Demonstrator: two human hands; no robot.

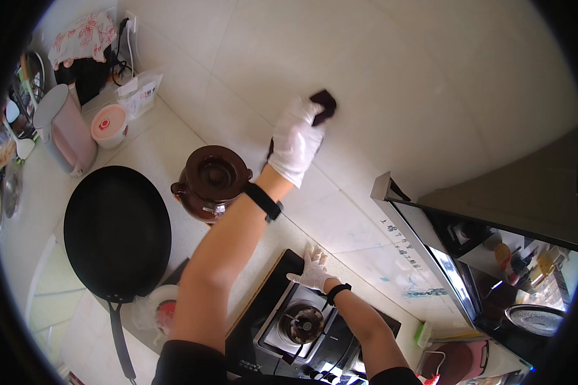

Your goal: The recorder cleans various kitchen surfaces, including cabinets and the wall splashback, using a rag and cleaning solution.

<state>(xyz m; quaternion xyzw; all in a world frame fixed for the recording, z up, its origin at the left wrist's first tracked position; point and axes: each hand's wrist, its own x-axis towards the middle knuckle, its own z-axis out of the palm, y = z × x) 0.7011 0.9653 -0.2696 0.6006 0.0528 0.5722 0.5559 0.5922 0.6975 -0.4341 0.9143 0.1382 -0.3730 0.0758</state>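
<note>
My left hand (pixel 296 139), in a thin white glove, is pressed to the tiled wall (pixel 390 91) with a dark cloth (pixel 324 107) gripped in it. The cloth's edge shows past the fingers and again beside the wrist. Lower down, my gloved right hand (pixel 314 269) rests with spread fingers at the back edge of the black gas stove (pixel 250 332), holding nothing. A stove burner (pixel 302 323) lies just below that hand. Beneath my left forearm, a brown glazed lidded pot (pixel 215 175) stands on the counter, partly covered by the arm.
A black frying pan (pixel 118 231) lies left of the pot. Farther left are a pink and grey appliance (pixel 66 130), a round lidded container (pixel 109 125) and a plastic bag (pixel 139 94). At right, the range hood (pixel 433 231) juts from the wall. A pink-rimmed board (pixel 474 358) stands below it.
</note>
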